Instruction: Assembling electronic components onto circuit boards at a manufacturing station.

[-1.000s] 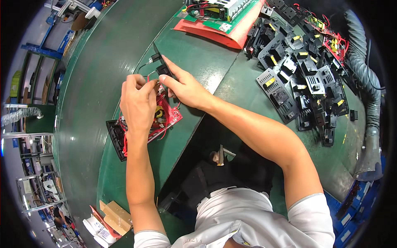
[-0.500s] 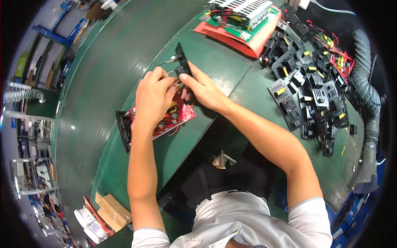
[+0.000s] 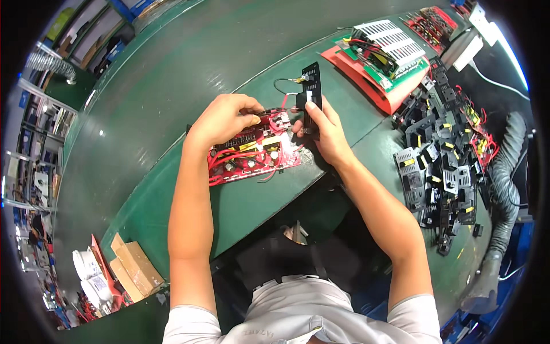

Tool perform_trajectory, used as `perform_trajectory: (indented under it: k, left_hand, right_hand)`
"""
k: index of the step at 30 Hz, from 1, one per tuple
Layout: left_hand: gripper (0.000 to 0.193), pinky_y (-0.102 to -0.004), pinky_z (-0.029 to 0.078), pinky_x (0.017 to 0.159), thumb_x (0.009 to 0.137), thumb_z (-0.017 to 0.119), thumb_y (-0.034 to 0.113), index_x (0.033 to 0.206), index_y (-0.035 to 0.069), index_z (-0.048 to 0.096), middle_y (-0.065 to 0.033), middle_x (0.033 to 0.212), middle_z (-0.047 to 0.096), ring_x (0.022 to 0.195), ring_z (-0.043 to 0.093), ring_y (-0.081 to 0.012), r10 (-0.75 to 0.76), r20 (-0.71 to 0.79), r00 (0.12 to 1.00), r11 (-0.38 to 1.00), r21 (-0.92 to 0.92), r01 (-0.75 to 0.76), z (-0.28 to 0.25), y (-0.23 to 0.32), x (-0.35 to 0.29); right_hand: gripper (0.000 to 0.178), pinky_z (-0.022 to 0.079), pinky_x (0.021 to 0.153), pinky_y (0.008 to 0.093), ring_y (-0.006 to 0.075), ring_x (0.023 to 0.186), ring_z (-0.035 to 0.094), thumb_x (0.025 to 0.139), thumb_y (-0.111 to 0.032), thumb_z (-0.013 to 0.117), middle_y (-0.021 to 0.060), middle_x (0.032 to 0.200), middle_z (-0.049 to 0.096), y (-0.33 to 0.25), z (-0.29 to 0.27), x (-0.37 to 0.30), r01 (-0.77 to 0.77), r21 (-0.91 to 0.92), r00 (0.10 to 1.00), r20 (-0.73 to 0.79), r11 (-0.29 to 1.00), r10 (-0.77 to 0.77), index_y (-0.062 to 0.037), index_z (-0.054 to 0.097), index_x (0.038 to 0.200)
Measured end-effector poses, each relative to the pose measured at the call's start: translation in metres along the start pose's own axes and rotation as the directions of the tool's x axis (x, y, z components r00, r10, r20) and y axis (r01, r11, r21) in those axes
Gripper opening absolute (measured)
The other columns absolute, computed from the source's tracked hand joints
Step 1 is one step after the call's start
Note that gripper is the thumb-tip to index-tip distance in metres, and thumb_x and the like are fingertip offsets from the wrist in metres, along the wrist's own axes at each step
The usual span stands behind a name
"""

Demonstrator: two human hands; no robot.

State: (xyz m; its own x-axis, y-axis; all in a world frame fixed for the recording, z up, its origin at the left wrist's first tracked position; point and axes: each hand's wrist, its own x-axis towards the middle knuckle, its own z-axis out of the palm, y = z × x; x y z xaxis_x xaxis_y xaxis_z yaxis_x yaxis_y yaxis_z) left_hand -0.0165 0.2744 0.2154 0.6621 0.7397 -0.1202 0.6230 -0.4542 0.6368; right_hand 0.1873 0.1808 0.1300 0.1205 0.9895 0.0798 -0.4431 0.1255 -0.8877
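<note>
The right hand (image 3: 329, 131) is closed around a flat black panel (image 3: 310, 74), with the thumb pressed on its front; the panel is by the right end of a red circuit board (image 3: 258, 166), and its long side points away from the person; a thin grey wire (image 3: 278, 86) makes a loop from the panel's left side; the left hand (image 3: 225, 119) bends over the red board, with its thumb and fingertips close together by black wires (image 3: 273, 110) at the far edge; I cannot tell if those fingers grip anything; the red board lies on the green counter (image 3: 137, 149), in front of the person, with fat red wires (image 3: 229, 156) running over it; farther off to the right, a green board (image 3: 375, 71) with a silver cover (image 3: 389, 37) full of slots sits on an orange-red sheet (image 3: 358, 80); near it, on the right side of the counter, is a messy pile of black panels (image 3: 413, 183) with small yellow bits; a big grey hose (image 3: 507, 155) hangs beside the pile; a brown cardboard box (image 3: 137, 266) and white spools (image 3: 94, 281) are at the lower left.
</note>
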Motion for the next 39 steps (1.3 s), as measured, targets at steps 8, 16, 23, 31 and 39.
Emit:
perform_trajectory:
  k: [8,16,23,31,39]
  left_hand:
    - [0.022,-0.0340,0.051,0.079,0.085,0.068,0.012,0.103,-0.001,0.068,-0.0097,0.092,0.068,0.084,0.063,-0.0191,0.033,-0.019,0.999,0.998,-0.060,-0.034,0.002,-0.003,0.003]
    - [0.021,-0.0311,0.049,0.074,0.087,0.065,0.013,0.102,-0.001,0.065,-0.0061,0.091,0.066,0.080,0.059,-0.0167,0.141,-0.203,0.969,0.988,-0.027,-0.149,0.017,-0.016,0.011]
    - [0.020,-0.0311,0.048,0.072,0.088,0.064,0.010,0.103,-0.002,0.061,-0.0064,0.085,0.066,0.073,0.057,-0.0134,0.044,-0.168,0.985,0.998,-0.046,-0.053,0.015,-0.004,0.009]
    - [0.028,-0.0289,0.048,0.091,0.087,0.069,0.008,0.113,-0.003,0.067,-0.0084,0.107,0.070,0.099,0.063,-0.0143,0.022,-0.304,0.953,0.822,-0.537,-0.190,0.001,-0.004,0.009]
    - [0.031,-0.0271,0.047,0.089,0.087,0.072,0.010,0.115,-0.002,0.066,-0.0080,0.106,0.069,0.100,0.062,-0.0136,0.055,-0.250,0.967,0.392,-0.885,-0.251,0.021,0.001,0.016]
  right_hand:
    - [0.033,0.053,0.063,0.0287,0.0187,0.071,0.065,0.100,-0.029,0.049,0.0159,0.105,0.065,-0.010,-0.005,0.006,-0.165,0.122,0.986,0.023,0.979,0.163,-0.0008,0.051,0.117]
    - [0.037,0.058,0.071,0.0328,0.0237,0.080,0.068,0.100,-0.034,0.052,0.0165,0.103,0.065,-0.009,-0.006,0.010,-0.289,0.161,0.956,-0.005,0.944,0.294,-0.0004,0.049,0.115]
    - [0.033,0.054,0.070,0.0313,0.0197,0.080,0.066,0.099,-0.027,0.054,0.0150,0.105,0.063,-0.006,-0.001,0.004,-0.134,0.119,0.990,-0.030,0.984,0.138,-0.0037,0.048,0.122]
    - [0.031,0.052,0.070,0.0275,0.0142,0.080,0.063,0.102,-0.022,0.050,0.0097,0.104,0.060,0.002,0.003,0.001,-0.012,-0.011,0.999,-0.038,1.000,0.012,-0.0045,0.046,0.127]
    - [0.033,0.051,0.070,0.0257,0.0116,0.079,0.063,0.101,-0.023,0.051,0.0050,0.092,0.060,-0.001,0.007,-0.002,-0.004,-0.065,1.000,-0.006,0.998,0.004,-0.0060,0.046,0.129]
